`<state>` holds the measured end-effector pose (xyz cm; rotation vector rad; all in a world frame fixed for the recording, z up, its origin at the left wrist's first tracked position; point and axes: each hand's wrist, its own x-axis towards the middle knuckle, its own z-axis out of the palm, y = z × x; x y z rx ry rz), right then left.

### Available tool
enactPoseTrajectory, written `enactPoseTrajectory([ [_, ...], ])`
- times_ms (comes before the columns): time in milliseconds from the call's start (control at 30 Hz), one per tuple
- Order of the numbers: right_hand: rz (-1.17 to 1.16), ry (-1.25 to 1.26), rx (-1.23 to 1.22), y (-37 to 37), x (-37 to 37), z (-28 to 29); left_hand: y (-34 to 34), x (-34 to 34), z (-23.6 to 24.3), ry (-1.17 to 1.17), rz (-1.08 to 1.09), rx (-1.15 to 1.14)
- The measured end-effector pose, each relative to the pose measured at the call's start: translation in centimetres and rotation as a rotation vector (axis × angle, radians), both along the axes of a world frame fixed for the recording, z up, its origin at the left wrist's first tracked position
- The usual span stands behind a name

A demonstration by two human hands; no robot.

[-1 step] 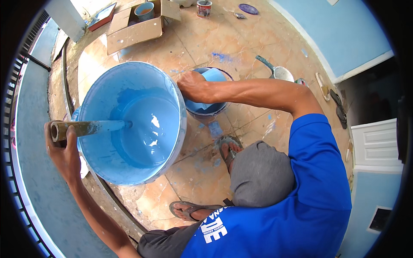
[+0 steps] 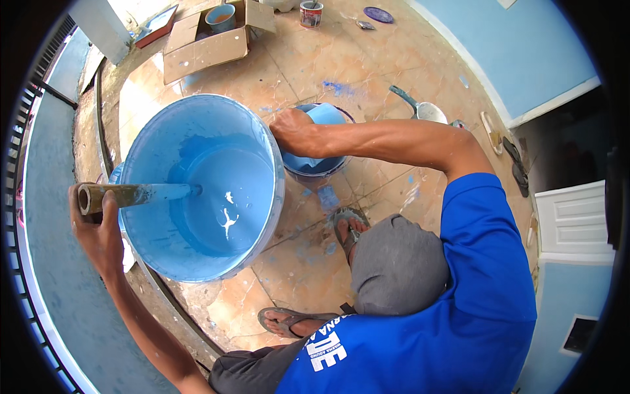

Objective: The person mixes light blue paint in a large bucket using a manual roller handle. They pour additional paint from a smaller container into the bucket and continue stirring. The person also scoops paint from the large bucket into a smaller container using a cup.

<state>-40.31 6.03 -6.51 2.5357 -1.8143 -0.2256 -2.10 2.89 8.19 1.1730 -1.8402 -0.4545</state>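
Observation:
A large light-blue bucket (image 2: 141, 246) stands in front of me with blue paint (image 2: 233, 180) in it. A bamboo stick (image 2: 134, 196), coated blue along its lower part, slants from over the left rim into the paint. My left hand (image 2: 95, 226) is wrapped round the stick's upper end, by the rim. Against the right rim, my right hand (image 2: 296, 134) is closed; its fingertips are hidden and what they grip does not show. Directly beside it, a smaller bucket (image 2: 315, 172) with a dark rim contains a pale-blue mass or piece (image 2: 328, 115), partly behind my hand.
A cardboard box (image 2: 207, 56) holding a small blue pot (image 2: 221, 18) lies at the back left. Farther back are a paint can (image 2: 311, 13) and a purple lid (image 2: 378, 14). A handled pan (image 2: 430, 113) and sandals (image 2: 517, 167) lie to the right. A low wall (image 2: 56, 217) runs along the left.
The bright reflections on the paint have shifted shape slightly. My hands, the stick and both buckets hold practically the same places.

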Motion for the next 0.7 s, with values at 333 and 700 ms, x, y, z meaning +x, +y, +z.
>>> enactPoseTrajectory([
  [333,0.122,0.070,-0.089,1.6,-0.4,1.8,0.0,-0.5,-0.2,0.053,0.017,-0.011],
  [700,0.313,0.153,-0.345,5.0,-3.0,2.1,-0.1,-0.5,-0.1,-0.002,0.019,-0.036],
])
